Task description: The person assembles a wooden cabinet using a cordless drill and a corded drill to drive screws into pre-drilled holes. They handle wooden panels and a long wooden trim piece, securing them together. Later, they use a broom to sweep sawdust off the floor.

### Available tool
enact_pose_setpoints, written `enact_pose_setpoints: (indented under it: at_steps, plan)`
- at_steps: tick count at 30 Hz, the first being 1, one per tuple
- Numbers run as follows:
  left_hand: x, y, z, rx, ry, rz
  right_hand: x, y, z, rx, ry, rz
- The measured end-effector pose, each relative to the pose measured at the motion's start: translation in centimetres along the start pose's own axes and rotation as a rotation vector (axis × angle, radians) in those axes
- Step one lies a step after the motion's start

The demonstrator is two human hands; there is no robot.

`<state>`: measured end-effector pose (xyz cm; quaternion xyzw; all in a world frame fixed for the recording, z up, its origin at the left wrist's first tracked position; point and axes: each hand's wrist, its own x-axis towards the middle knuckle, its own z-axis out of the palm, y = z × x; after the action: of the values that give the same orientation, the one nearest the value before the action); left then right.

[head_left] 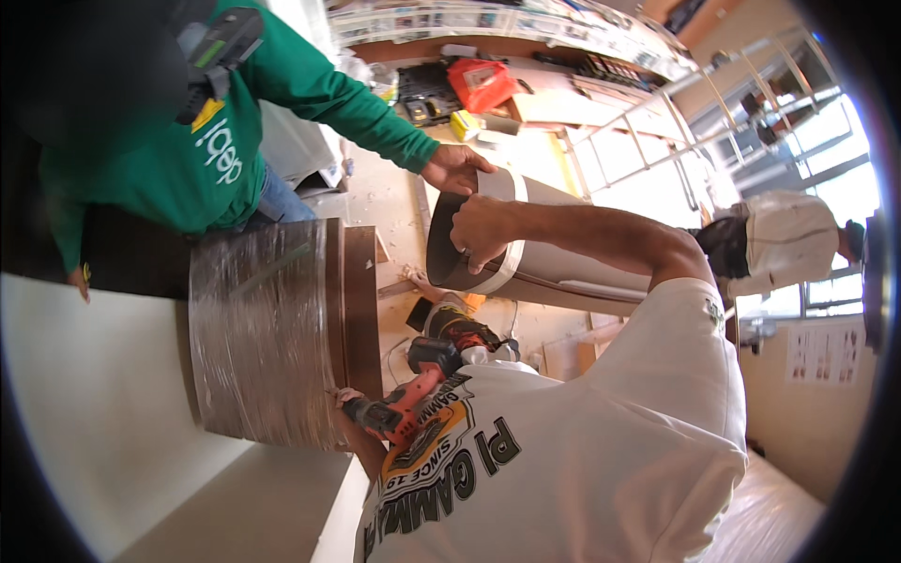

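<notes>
My right hand [481,233], with a ring on one finger, is closed on the rim of a large rolled sheet [549,274], grey outside and dark inside. A white band [511,267] runs around the roll near its end. A co-worker's hand [455,169] grips the same rim just above mine. Lower left, my left hand [343,396] is at the edge of a film-wrapped brown stack [263,328]; its fingers are mostly hidden. Beside it, a red and black cordless drill [404,405] lies against the front of my white shirt.
A co-worker in a green top [310,89] stands at the upper left. Behind are a red bag [481,84], an open tool case [427,94] and shelving [526,23]. A metal frame [694,141] and another person in white [788,239] are to the right.
</notes>
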<state>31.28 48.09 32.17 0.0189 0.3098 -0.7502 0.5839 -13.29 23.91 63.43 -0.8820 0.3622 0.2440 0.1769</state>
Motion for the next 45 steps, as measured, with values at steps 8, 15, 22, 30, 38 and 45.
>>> enact_pose_setpoints:
  at_steps: [8,15,22,30,38,45]
  plan:
    - [1.8,-6.9,1.5,0.415,0.231,-0.011,-8.7,-1.8,-0.1,0.022,-0.190,0.189]
    - [4.7,-12.6,-2.0,0.577,0.338,-0.228,-15.6,-1.6,6.4,0.060,-0.154,0.320]
    - [5.9,-12.7,-2.5,0.631,0.353,-0.282,-20.8,1.0,13.4,-0.027,-0.207,0.451]
    - [5.0,-9.1,0.7,0.602,0.342,-0.201,-28.1,2.7,20.9,-0.101,-0.337,0.653]
    - [3.0,-5.5,4.6,0.572,0.308,-0.046,-30.9,8.2,27.8,-0.115,-0.442,0.766]
    - [3.2,-5.5,6.2,0.463,0.242,0.040,-38.2,10.5,40.7,-0.225,-0.560,0.842]
